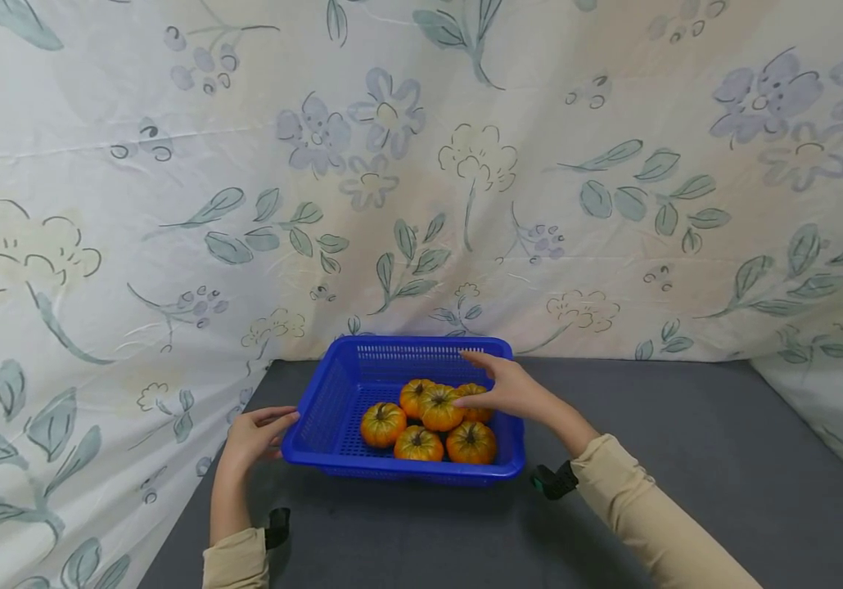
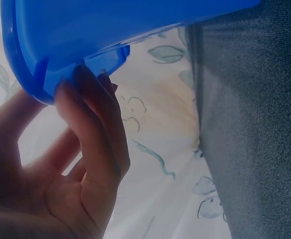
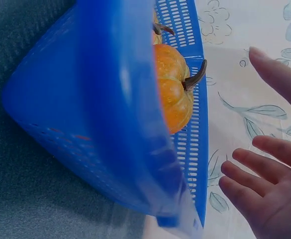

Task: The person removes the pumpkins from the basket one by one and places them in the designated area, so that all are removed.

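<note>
A blue plastic basket (image 1: 403, 468) with slotted walls sits at the back of the dark table, looking slightly tilted. Several small orange pumpkins (image 1: 384, 424) with dark stems lie in its middle and right part. At the basket's left end, my left hand (image 1: 248, 442) pinches the rim; the left wrist view shows its curled fingers (image 2: 93, 129) under the blue edge. My right hand (image 1: 511, 389) hovers over the right end, above the pumpkins, holding nothing. Its fingers (image 3: 257, 164) are spread apart in the right wrist view, beside a stemmed pumpkin (image 3: 175, 92).
Dark grey cloth covers the table (image 1: 650, 458). Behind it and at the left hangs a pale curtain (image 1: 421, 188) printed with flowers and leaves, close to the basket's far side. A black wrist strap (image 1: 556, 481) is on my right arm.
</note>
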Available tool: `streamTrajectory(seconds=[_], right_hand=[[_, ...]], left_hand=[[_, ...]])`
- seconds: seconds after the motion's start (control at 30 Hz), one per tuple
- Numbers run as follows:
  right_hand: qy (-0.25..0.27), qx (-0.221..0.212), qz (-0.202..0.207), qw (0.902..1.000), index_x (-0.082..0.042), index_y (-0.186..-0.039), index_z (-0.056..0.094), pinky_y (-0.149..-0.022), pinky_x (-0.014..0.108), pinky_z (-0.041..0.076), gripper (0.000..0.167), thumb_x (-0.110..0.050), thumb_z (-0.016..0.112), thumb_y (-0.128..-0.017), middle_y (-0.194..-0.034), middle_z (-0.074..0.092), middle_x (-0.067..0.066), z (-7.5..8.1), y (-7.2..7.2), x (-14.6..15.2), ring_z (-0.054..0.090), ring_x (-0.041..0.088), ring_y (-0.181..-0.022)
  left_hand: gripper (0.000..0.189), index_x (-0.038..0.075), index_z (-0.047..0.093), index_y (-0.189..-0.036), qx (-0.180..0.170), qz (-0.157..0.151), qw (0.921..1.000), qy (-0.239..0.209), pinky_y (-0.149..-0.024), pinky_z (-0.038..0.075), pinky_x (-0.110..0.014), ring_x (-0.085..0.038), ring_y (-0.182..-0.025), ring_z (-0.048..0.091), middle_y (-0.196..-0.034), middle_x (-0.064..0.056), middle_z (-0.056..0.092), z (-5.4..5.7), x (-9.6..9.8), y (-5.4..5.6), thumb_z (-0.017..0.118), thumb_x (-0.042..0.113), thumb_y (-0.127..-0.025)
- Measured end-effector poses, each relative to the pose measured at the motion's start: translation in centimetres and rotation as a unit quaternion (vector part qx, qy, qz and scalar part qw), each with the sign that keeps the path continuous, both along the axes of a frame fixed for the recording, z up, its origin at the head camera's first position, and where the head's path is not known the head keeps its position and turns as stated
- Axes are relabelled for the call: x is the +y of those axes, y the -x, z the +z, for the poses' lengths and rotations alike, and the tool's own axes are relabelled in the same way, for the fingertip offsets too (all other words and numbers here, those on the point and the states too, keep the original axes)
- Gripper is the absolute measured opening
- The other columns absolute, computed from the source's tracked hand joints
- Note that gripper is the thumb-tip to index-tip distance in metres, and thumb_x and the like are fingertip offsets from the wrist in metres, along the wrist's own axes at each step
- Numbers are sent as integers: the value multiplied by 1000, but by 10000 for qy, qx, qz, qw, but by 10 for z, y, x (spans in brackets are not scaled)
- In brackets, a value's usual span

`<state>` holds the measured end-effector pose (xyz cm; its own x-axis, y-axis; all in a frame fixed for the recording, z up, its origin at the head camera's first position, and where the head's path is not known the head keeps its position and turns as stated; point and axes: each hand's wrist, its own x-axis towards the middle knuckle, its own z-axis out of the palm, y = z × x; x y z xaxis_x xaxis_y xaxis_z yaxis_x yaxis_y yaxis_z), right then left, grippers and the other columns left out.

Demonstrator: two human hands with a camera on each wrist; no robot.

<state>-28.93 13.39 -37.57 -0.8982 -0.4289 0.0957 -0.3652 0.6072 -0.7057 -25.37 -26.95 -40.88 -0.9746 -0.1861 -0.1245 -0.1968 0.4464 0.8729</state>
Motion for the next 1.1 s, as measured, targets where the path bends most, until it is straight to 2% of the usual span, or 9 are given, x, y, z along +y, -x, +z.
streamTrajectory(seconds=[0.67,1.1], right_hand=[[-664,-195,246,9973,-11,-149,41,-108,55,39,80,-37,77,-83,-151,43,17,12,1,-13,42,37,-139],[-941,-244,327,9947,-8,-146,43,-108,52,41,77,-35,78,-83,-149,46,17,9,10,-18,45,36,-137]], left_hand=[[51,-4,61,-127,45,-78,9999,60,-62,58,-30,-11,-74,69,-108,-18,72,-1,-1,0,68,33,-92],[53,-5,61,-127,42,-81,9999,85,-62,58,-30,-12,-74,69,-107,-20,72,1,0,-1,69,33,-91]])
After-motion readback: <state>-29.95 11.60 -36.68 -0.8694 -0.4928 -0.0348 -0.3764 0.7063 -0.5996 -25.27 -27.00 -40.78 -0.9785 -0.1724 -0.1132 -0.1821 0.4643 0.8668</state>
